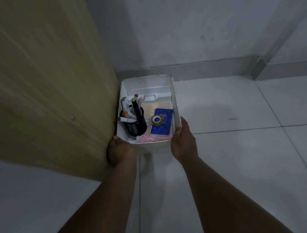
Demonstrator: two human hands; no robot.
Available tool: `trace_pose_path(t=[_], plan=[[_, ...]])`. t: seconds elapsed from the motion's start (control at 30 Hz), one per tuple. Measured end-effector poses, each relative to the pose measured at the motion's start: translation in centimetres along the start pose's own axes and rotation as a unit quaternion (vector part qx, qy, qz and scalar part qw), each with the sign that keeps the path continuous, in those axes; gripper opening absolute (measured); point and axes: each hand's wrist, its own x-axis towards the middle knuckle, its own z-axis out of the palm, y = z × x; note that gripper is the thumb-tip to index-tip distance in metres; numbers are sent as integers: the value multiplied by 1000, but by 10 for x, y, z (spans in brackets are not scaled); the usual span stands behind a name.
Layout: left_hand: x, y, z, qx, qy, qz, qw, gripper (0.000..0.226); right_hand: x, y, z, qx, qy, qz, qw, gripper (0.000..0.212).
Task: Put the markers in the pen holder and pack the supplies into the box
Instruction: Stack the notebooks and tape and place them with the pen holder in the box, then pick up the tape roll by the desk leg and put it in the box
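The white cardboard box [174,106] sits low over the pale tiled floor [237,111], hard against a wood-grain panel [45,85] on its left, and whether it rests on the tiles or hangs just above them cannot be told. Inside, at the left, the black wire-mesh pen holder [135,123] leans a little, holding the markers [132,106]: pale and dark barrels fanned out with coloured end caps in green, brown, cream and orange. To its right a blue spiral notepad [162,122] lies flat on a pinkish spiral notebook [153,138], and a roll of clear tape [156,119] sits on the notepad's near-left part; flat things at the bottom and the upright holder in a corner likely keep the load from sliding. The left hand [121,150] curls around the near-left corner, thumb on the rim, and the right hand [182,142] clasps the right wall, thumb along its top edge, fingers hidden outside. Such a two-sided hold suits thin, flexible card walls. The packing looks done, with the box being carried or set in the corner.
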Motion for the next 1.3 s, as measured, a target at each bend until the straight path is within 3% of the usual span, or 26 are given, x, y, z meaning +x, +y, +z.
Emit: trace_pose_path(t=[0.1,0.2,0.33,0.4,0.53,0.7,0.87,1.03,1.13,1.3], plan=[[-3,6,-11,41,-41,-11,998,52,-2,-4,-5,-14,-22,1,1000,42],[-15,5,-25,132,-71,31,988,53,-2,-3,-8,-9,-41,8,999,44],[-40,-8,-38,254,-107,39,961,74,-21,-6,-19,-33,-60,23,997,62],[-59,-2,-43,287,-134,31,948,69,-36,-11,-33,-75,-52,19,996,70],[-105,31,-46,286,-191,139,929,49,-57,-23,-78,-164,-24,-17,986,74],[-169,66,-55,349,-254,250,867,71,-98,-34,-142,-218,-40,0,975,75],[-211,86,-72,376,-266,304,834,83,-143,-50,-192,-226,-45,36,973,71],[-224,92,-76,397,-270,362,799,82,-160,-54,-209,-212,-18,51,976,71],[-225,88,-89,393,-270,379,793,78,-172,-50,-205,-209,-11,60,976,71],[-204,75,-135,360,-275,349,821,76,-193,-55,-177,-218,-31,25,975,69]])
